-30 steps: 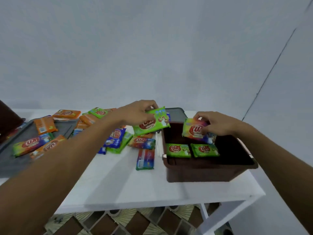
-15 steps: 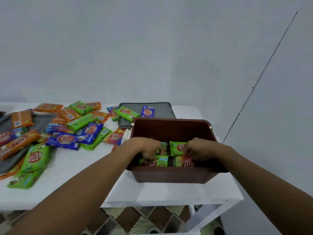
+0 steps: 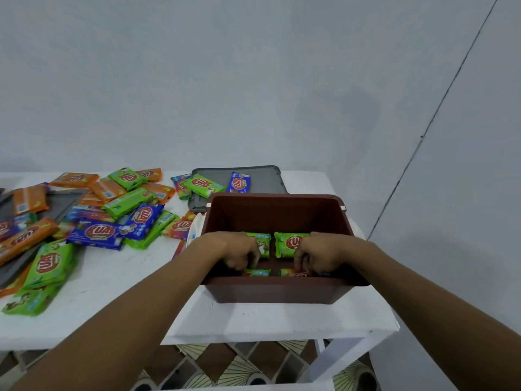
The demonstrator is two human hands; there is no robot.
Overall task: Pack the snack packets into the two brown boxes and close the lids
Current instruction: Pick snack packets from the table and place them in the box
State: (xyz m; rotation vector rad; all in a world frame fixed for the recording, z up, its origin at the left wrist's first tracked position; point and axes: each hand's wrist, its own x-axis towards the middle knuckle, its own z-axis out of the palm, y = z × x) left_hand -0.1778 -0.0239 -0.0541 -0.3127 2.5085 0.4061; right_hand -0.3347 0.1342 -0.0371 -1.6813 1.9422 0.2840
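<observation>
An open brown box (image 3: 282,289) stands on the white table (image 3: 253,320) at its right end. Both my hands reach into it. My left hand (image 3: 239,252) has its fingers curled down on a green packet (image 3: 256,272) at the near left of the box floor. My right hand (image 3: 318,253) has its fingers curled on a multicoloured packet (image 3: 293,272) at the near right. Two more green packets (image 3: 286,244) lie side by side further back in the box, partly under my hands. The near wall hides most of the front row.
A grey lid (image 3: 265,179) lies behind the box with a green packet (image 3: 201,184) and a blue packet (image 3: 239,182) on it. Several loose orange, green and blue packets (image 3: 95,232) cover the table's left half, some on another grey lid (image 3: 63,200). The table's edge is just right of the box.
Both hands carried a packet each from above the table down into the box and now sit low at its near side. The view has shifted, so the box lies more central.
</observation>
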